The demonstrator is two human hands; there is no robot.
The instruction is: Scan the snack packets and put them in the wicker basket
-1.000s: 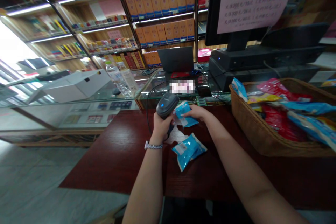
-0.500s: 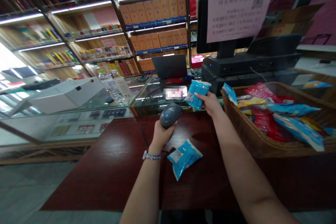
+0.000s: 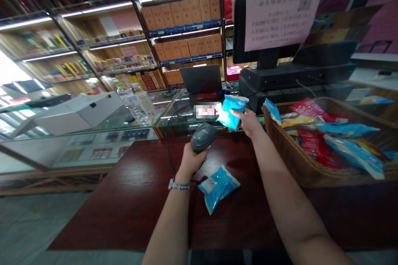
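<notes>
My left hand point(image 3: 193, 161) is shut around a black handheld barcode scanner point(image 3: 203, 137), whose small light glows green. My right hand point(image 3: 248, 122) pinches a light-blue snack packet point(image 3: 229, 112) by its lower corner, holding it up above the far edge of the counter. The scanner's nose points toward that packet, with a gap between them. A second blue packet point(image 3: 218, 188) lies flat on the dark red wooden counter point(image 3: 130, 186), just below and to the right of my left wrist.
A wicker basket point(image 3: 287, 149) full of red, blue and yellow packets stands at the right. Behind the counter are a glass display case point(image 3: 174, 122), a laptop point(image 3: 200, 78), a black monitor point(image 3: 248, 29) and a plastic bottle point(image 3: 133, 103). Boxed goods fill the shelves.
Over the last second, my right hand lifted the blue packet up and away from the scanner. The scanner's light turned from blue to green, and the view tilted slightly.
</notes>
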